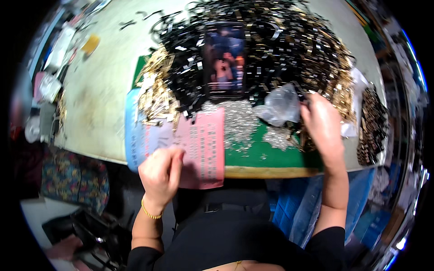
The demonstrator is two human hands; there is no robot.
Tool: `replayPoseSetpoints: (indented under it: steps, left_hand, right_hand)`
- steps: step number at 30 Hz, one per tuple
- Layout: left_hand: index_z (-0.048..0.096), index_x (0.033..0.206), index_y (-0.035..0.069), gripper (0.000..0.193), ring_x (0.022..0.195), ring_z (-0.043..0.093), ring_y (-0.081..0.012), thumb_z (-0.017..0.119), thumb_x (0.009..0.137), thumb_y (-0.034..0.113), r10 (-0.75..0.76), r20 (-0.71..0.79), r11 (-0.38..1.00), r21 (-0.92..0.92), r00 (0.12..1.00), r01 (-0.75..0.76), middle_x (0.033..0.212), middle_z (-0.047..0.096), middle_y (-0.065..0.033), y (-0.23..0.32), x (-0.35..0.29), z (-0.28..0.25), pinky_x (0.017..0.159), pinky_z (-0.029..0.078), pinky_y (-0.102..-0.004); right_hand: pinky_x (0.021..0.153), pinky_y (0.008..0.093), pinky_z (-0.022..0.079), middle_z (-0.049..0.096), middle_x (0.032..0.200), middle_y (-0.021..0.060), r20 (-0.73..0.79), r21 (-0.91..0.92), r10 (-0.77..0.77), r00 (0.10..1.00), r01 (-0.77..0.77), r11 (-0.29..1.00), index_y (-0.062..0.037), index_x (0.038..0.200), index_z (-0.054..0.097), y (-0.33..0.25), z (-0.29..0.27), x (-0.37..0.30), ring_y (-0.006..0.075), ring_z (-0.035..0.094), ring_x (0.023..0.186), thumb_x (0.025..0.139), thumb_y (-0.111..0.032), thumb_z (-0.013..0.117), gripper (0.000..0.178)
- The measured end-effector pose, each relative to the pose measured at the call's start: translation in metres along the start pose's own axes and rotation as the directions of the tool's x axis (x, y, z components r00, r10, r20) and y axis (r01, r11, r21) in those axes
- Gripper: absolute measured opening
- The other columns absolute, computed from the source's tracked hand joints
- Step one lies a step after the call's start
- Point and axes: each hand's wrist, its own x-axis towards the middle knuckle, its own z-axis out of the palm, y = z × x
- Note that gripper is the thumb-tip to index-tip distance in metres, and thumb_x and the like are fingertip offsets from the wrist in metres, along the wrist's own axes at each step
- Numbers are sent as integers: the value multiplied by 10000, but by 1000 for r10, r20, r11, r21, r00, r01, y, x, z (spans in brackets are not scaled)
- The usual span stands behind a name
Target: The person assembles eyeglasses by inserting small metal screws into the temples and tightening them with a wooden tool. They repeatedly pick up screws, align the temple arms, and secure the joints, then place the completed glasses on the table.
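Note:
My left hand [162, 172] is closed above a pink and blue printed sheet [210, 151] at the table's front edge; anything in its fingers is hidden. At the right, my right hand [323, 124] has its fingers bent together at the edge of a heap of thin black metal pieces [275, 58]. What it pinches is too blurred to make out. Beside its fingertips lies a crumpled clear plastic bag [282, 106]. Small silver pieces [239, 124] are spread between the hands. Gold strip-like pieces [158, 83] lie on the sheet's far end.
A phone [224, 61] with a lit screen stands against the black heap. Under the silver pieces is a green mat [289, 158]. Brown pieces [371, 126] are piled at the far right. A yellow object [91, 44] sits at the left; blue crates [287, 203] are below the table.

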Motion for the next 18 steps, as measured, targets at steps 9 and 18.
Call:
replayPoseSetpoints:
  steps: [9,18]
  left_hand:
    - [681,1025,72,122,817,656,-333,697,905,64,-185,62,949,270,981,162,927,650,-121,-55,43,-27,706,512,-413]
    - [584,1183,-3,165,721,618,-93,543,1025,-24,-286,-42,901,-352,957,253,982,671,-80,-71,20,-12,635,515,-251]
  right_hand:
    - [635,258,454,596,834,20,118,449,292,949,-314,837,-31,1226,616,14,-68,-39,100,570,709,950,-26,637,277]
    - [705,215,445,642,833,-23,587,756,146,796,-604,252,3,963,654,-42,-75,-98,46,545,767,907,-49,732,110]
